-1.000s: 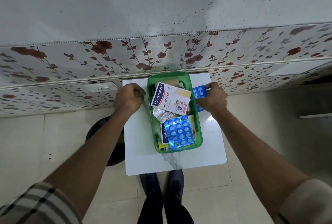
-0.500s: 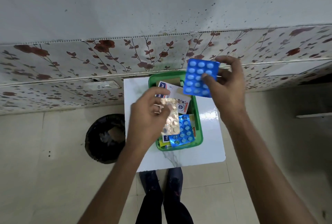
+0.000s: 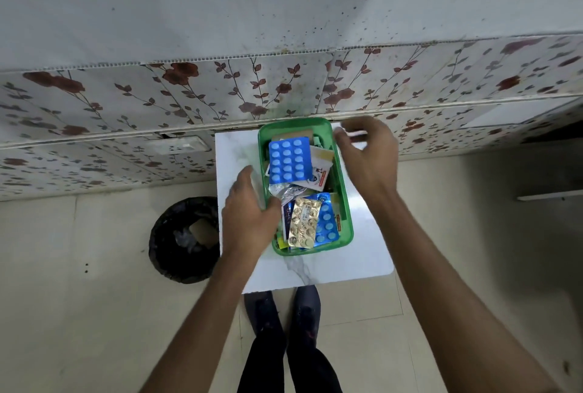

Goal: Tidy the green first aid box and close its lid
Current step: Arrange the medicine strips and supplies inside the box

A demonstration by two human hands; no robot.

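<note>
Both hands [image 3: 252, 216] [image 3: 367, 156] empty, fingers loose

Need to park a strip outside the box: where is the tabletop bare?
Bare white tabletop lies between the green box and the near edge, and along the box's right side. Left strip is taken by the left hand; the far right corner by the right hand. Box itself is crowded.

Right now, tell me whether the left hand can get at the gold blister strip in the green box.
Probably yes. The left hand sits at the green box's near-left rim, right beside the gold blister strip, which lies on top of the pile with nothing covering it.
</note>
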